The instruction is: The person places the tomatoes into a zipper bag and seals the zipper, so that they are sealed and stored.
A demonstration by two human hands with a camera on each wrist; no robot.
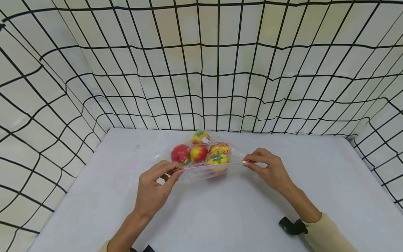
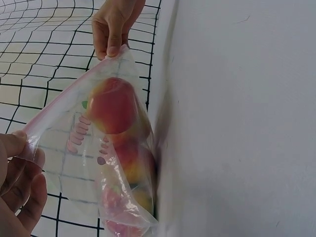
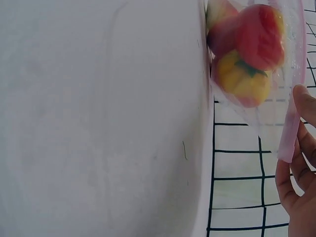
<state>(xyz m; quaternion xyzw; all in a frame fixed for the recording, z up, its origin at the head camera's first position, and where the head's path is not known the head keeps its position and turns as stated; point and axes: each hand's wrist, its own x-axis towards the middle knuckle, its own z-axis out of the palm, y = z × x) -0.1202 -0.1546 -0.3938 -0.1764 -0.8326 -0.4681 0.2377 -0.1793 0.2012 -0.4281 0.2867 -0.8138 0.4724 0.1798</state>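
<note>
A clear zip bag (image 1: 201,168) with a pink seal strip holds several red and yellow fruits (image 1: 199,154) that look like apples or peaches, some with green leaves. My left hand (image 1: 156,187) pinches the strip's left end between thumb and fingers. At the other end, my right hand (image 1: 270,168) pinches the corner of the strip. Between both hands the strip is stretched nearly straight, and the bag's mouth edge is raised off the table while the fruits lie beyond it. In the right wrist view, a yellow fruit (image 3: 242,81) shows its green leaf through the plastic.
The bag lies on a white table (image 1: 104,196), toward its far edge. A black net (image 1: 217,73) hangs behind and along both sides, in front of pale walls. Black wrist camera mounts (image 1: 293,226) are strapped at both sleeves.
</note>
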